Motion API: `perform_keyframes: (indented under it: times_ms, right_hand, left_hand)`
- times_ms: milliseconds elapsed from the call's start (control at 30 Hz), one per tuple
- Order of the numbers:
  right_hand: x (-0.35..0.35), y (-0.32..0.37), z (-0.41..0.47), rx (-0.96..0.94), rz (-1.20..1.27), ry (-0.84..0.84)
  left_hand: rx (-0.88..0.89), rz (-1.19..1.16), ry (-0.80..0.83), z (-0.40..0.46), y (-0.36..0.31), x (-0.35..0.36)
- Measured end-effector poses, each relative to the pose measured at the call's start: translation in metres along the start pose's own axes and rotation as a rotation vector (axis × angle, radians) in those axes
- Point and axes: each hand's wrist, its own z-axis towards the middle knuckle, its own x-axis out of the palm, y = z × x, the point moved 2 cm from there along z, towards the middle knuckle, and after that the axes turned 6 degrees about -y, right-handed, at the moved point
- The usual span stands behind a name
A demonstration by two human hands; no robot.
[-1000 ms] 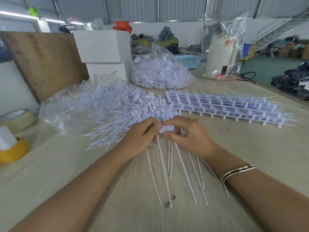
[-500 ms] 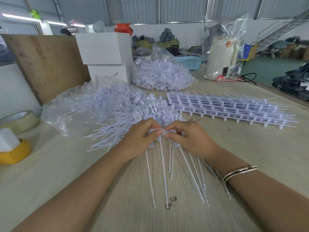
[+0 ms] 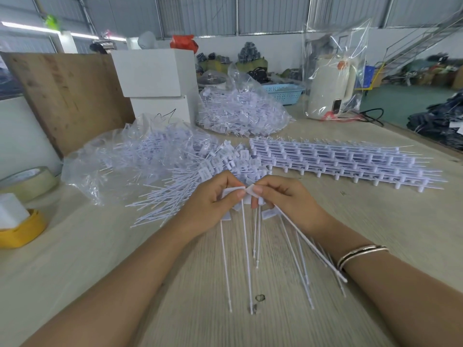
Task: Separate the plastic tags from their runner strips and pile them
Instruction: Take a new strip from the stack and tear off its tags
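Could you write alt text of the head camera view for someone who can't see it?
Two hands, left hand and right hand, pinch a strip of white plastic tags above a wooden table. Behind lie a loose tag pile and stacked runner strips.

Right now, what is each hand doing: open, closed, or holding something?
Left hand: closed, pinching a strip of plastic tags.
Right hand: closed, pinching the same strip from the other side.

One wide-angle head view looks forward and down from the person's own eye line, close over the tabletop [image 3: 75, 259], both forearms running in from the bottom corners, the warehouse floor stretching away behind at upper right.
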Motion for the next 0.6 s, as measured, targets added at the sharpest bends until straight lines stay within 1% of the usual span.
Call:
perform_keyframes:
  times_ms: [67,133,167,200,233,300,367,433,500,600]
  right_hand:
    - [-0.004,0.0,0.001,0.031,0.115,-0.04]
    - [-0.018,-0.002,0.003,0.057,0.233,-0.176]
    - [-0.026,-0.004,0.004,0.063,0.224,-0.229]
    - [-0.032,-0.007,0.004,0.069,0.16,-0.254]
    - [-0.036,-0.011,0.004,0.079,0.039,-0.24]
    - [-0.036,-0.018,0.004,0.047,-0.306,-0.13]
    - [-0.029,-0.021,0.006,-0.073,-0.525,-0.044]
    - [-0.023,-0.02,0.008,-0.155,-0.67,-0.004]
    - [-0.022,-0.02,0.008,-0.166,-0.782,0.016]
    - [-0.023,-0.015,0.006,-0.172,-0.817,-0.025]
  left_hand:
    - [-0.024,-0.077,0.001,-0.001,0.001,-0.002]
    - [-0.053,-0.149,-0.004,-0.002,0.003,-0.005]
    - [-0.063,-0.171,-0.011,-0.002,0.004,-0.006]
    - [-0.074,-0.178,-0.017,-0.003,0.005,-0.007]
    - [-0.084,-0.176,-0.022,-0.002,0.007,-0.007]
    - [-0.101,-0.163,-0.015,0.0,0.011,-0.007]
    - [-0.116,-0.146,0.012,0.001,0.013,-0.007]
    - [-0.131,-0.14,0.021,0.002,0.014,-0.006]
    - [-0.129,-0.13,0.02,0.001,0.014,-0.007]
    - [-0.098,-0.062,0.033,0.0,0.014,-0.005]
